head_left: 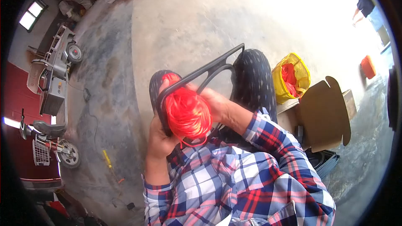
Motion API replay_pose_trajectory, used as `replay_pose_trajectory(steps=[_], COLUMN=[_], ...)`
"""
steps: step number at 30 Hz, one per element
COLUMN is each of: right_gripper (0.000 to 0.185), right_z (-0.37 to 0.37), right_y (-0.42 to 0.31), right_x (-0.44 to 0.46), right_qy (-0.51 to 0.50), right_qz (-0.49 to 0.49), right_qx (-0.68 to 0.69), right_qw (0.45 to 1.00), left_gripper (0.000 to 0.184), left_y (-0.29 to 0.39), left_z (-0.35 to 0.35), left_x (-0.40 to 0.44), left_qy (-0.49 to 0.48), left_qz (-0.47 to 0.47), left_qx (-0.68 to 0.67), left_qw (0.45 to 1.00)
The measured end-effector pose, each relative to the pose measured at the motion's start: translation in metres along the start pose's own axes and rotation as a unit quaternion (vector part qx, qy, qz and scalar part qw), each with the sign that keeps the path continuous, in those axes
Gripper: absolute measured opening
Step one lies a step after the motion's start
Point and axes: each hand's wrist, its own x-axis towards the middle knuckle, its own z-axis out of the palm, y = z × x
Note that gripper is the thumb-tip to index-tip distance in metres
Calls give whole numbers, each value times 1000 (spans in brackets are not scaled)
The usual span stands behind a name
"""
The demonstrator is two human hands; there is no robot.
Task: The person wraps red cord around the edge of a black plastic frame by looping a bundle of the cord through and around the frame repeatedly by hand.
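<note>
A bundle of glossy red cord [189,113] lies over my lap, with a loop hanging at its lower edge. My left hand [159,136] is at the bundle's left side, wrapped round it and a black frame. The black frame [201,70] slants from the bundle up to the right, over my knees. My right hand [214,102] presses on the bundle's right side, its fingers partly hidden behind the cord and the frame. More red cord shows above my left hand, near my left knee.
A yellow basket [279,84] with red material stands right of my knee, beside an open cardboard box [324,117]. A dark crate [328,165] is below the box. An orange object [368,67] lies far right. A person [364,5] is at upper right. Vehicles [54,92] stand left.
</note>
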Motion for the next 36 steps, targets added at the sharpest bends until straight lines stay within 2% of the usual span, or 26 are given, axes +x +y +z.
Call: replay_pose_trajectory(steps=[2, 4, 5, 7, 9, 10, 12, 14, 17, 18, 20, 22, 24, 25, 27, 29, 30, 31, 34, 36], right_gripper=[29, 30, 31, 32, 30, 33, 39, 48, 70, 72, 68, 63, 62, 63, 65, 68, 70, 69, 38, 33], right_z=[1, -2, -6, -27, -27, -43, -87, -56, -7, 9, -5, 21, 37, 35, 35, 30, 25, 10, -8, -29], right_y=[-4, -4, -5, -10, -16, -16, -9, -15, -20, -20, -25, -16, -7, -5, -3, 2, -1, -5, -47, -53], right_x=[10, 21, 26, 29, 14, 6, -8, -33, -63, -66, -79, -104, -107, -104, -108, -125, -124, -114, -101, -80], right_qy=[-72, -57, -49, 94, 225, 197, 139, 75, -16, -95, -270, -226, -194, -234, -221, -125, -140, -187, -129, 25], right_qz=[42, -30, -64, -118, -154, -156, -154, -168, -212, -226, -135, -19, 4, 23, 16, -5, -55, -154, -224, -256], right_qx=[92, 48, 25, -29, -85, -118, -183, -183, -134, -156, -215, -268, -387, -408, -393, -257, -210, -188, -1, -11], right_qw=[992, 997, 996, 988, 958, 961, 961, 966, 968, 957, 929, 936, 901, 882, 892, 958, 966, 952, 966, 966], left_gripper=[62, 62, 55, 40, 29, 26, 26, 22, 22, 24, 25, 26, 27, 27, 30, 32, 33, 34, 33, 32], left_y=[5, 9, 11, 16, 6, 12, 2, 4, 6, 3, 2, 0, -1, -1, -2, -4, -8, -11, -11, -8], left_z=[3, 5, 8, 13, 7, 4, -2, 0, -7, -6, -10, -11, -14, -15, -13, -14, -15, -17, -18, -13], left_x=[3, 4, 5, 7, 12, 6, 6, 9, 8, 6, 6, 10, 10, 10, 10, 8, 7, 6, 0, 2], left_qy=[3, 20, 37, 71, 66, 78, 92, 117, 91, 122, 107, 102, 84, 76, 88, 99, 103, 106, 122, 134], left_qz=[-25, -62, -50, -24, 99, 21, 21, 37, -44, -47, -74, -69, -82, -89, -68, -59, -60, -58, -79, -99], left_qx=[-17, -33, -50, -83, 6, 45, 35, 19, -100, -86, -127, -147, -153, -157, -198, -210, -204, -198, -206, -171], left_qw=[1000, 997, 997, 994, 993, 996, 995, 992, 990, 988, 983, 981, 981, 981, 974, 971, 972, 973, 968, 971])
